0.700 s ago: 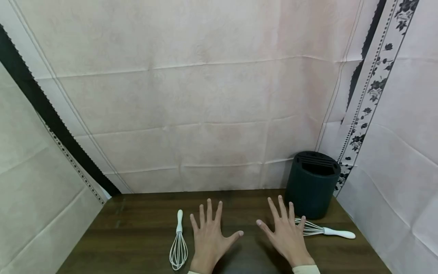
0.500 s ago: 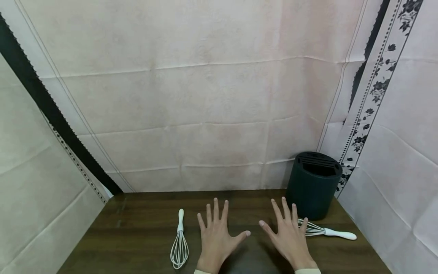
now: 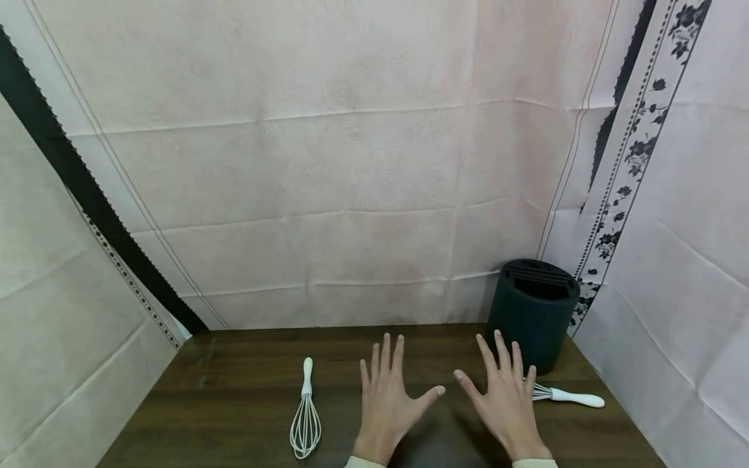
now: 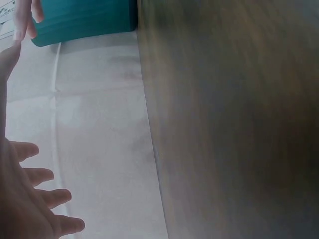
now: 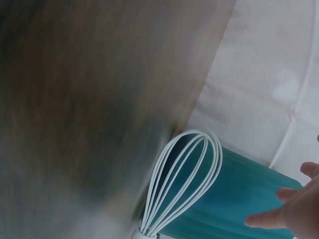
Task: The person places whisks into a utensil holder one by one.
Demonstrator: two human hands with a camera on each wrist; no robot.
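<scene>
My left hand (image 3: pixel 389 409) hovers palm down over the middle of the dark wooden table, fingers spread, holding nothing. To its right, my right hand (image 3: pixel 506 406) is spread the same way, thumb pointing toward the left one. A white whisk (image 3: pixel 307 413) lies to the left of my left hand, handle pointing away. Beside my right hand lies a second white whisk (image 3: pixel 576 398), its handle to the right and much of its wire head hidden behind the fingers. In the right wrist view its wire loops (image 5: pixel 182 179) show in front of the dark green holder (image 5: pixel 224 199).
The dark green oval holder (image 3: pixel 529 328), with a slotted black top and a wide opening, stands at the table's back right corner. Pale cloth (image 3: pixel 351 195) hangs behind the wooden table (image 3: pixel 246 390) and along both sides.
My left hand has moved right, away from the left whisk. The right hand has shifted slightly right, covering more of the right whisk's wires. Whisks and holder stay in place.
</scene>
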